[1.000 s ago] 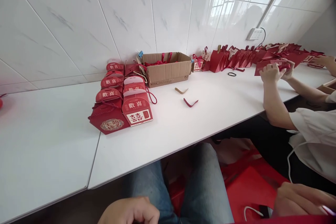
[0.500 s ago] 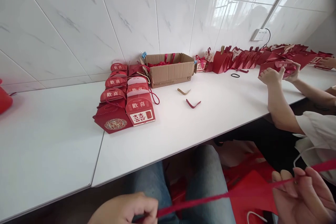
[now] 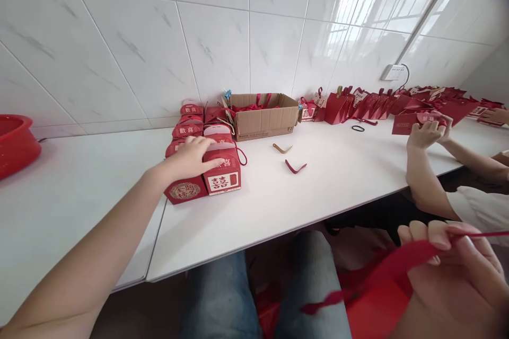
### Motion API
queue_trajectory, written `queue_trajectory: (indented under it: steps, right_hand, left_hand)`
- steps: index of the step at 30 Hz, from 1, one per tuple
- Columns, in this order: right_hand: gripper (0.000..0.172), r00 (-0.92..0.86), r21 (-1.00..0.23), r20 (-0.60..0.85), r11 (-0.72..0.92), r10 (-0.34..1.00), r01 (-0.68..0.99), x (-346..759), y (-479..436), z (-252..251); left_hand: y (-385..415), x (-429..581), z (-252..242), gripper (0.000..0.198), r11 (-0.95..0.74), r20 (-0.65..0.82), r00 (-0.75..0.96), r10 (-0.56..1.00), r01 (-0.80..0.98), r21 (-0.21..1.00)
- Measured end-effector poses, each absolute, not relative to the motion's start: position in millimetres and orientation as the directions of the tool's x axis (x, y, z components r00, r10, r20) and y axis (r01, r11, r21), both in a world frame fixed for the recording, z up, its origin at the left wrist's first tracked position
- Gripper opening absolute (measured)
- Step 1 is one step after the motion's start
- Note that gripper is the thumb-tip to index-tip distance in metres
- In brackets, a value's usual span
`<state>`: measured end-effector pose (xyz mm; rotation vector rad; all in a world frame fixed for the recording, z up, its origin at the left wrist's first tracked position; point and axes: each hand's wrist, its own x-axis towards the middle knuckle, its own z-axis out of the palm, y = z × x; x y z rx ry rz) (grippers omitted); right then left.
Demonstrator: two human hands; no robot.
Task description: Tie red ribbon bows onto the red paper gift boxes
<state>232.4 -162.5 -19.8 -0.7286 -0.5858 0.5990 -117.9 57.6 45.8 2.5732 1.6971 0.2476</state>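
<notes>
My left hand (image 3: 191, 158) reaches over a cluster of small red gift boxes (image 3: 223, 165) with white and gold Chinese characters. Its fingers are spread across the front boxes, thumb and fingertips near the lid of the front right one; whether they touch is hard to tell. At lower right, above my lap, my right hand (image 3: 449, 259) pinches a dark red ribbon (image 3: 382, 270). One end of that ribbon hangs loose and blurred toward my knee, while the other runs off to the right.
Behind the boxes stands an open cardboard box (image 3: 264, 123) with red ribbons inside. A gold strip (image 3: 281, 149) and a red strip (image 3: 295, 168) lie on the white table (image 3: 254, 206). A red basin (image 3: 18, 145) is at far left. A co-worker's hands (image 3: 429, 130) hold a red box at right.
My left hand has let go of the ribbon and moved up and forward onto the red boxes. The ribbon, stretched between both hands before, now hangs from my right hand.
</notes>
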Motion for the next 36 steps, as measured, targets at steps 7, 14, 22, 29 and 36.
queue_trajectory:
  steps: [7, 14, 22, 29, 36]
  right_hand:
    - [0.019, 0.533, -0.791, 0.284, 0.509, 0.797, -0.339, 196.8, -149.4, -30.8]
    - [0.027, 0.41, -0.932, 0.125, 0.248, 0.904, -0.263, 146.3, -121.9, -31.7]
    - [0.038, 0.377, -0.998, 0.062, 0.048, 0.924, 0.047, 127.6, -94.9, -27.7]
    - [0.039, 0.361, -0.987, 0.021, -0.039, 0.932, 0.157, 125.9, -85.9, -33.4]
    - [0.037, 0.416, -0.969, 0.027, -0.079, 0.909, 0.235, 122.2, -83.7, -26.3]
  left_hand:
    - [49.0, -100.3, 28.1, 0.048, -0.486, 0.109, 0.476, 0.873, 0.868, 0.102]
    - [26.7, -56.7, 37.0, 0.055, -0.614, -0.02, 0.627, 0.779, 0.769, 0.175]
    - [17.8, -46.5, 72.3, 0.064, -0.562, -0.323, 0.594, 0.737, 0.804, 0.195]
    - [27.6, -56.6, 72.8, 0.081, -0.622, -0.271, 0.659, 0.702, 0.752, 0.219]
    - [43.5, -58.5, 64.8, 0.063, -0.698, -0.208, 0.745, 0.634, 0.667, 0.262]
